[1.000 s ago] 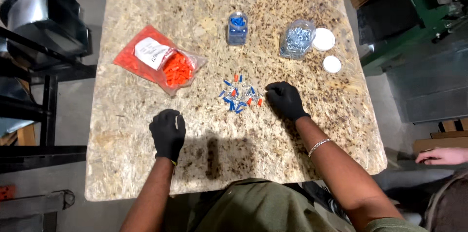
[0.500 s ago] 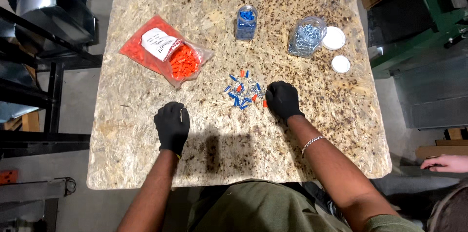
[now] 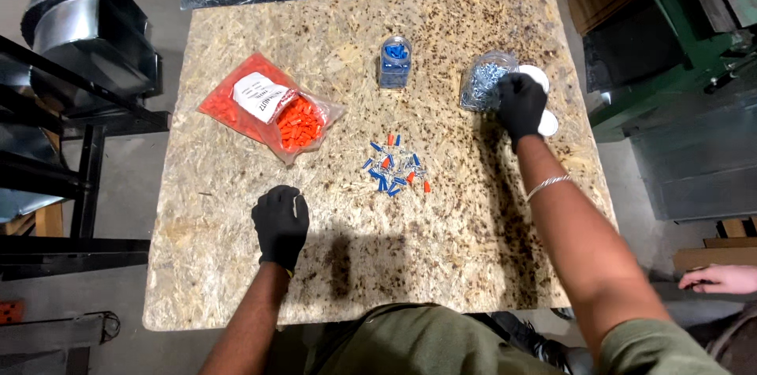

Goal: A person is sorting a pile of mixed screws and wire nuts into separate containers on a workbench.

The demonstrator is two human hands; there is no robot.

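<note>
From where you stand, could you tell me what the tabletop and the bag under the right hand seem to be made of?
Tabletop: pressed wood strands, likely strand board, matt, with flakes visible. Bag: clear, glossy, probably thin plastic, showing silvery metal-looking pieces inside; the right hand rests against it.

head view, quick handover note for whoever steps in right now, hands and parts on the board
Left hand: gloved, resting flat on the board, holding nothing.
Right hand: gloved, reaching to the far right, on or just above the clear container of silver screws and the white lids; grip cannot be told.
Parts: small mixed pile of blue and orange connectors loose at the board's middle; clear jar with blue pieces behind it; red bag of orange connectors lying open at the left.
Done: some blue pieces already sit in the jar.
Left: the loose pile is still mixed on the board.
</note>
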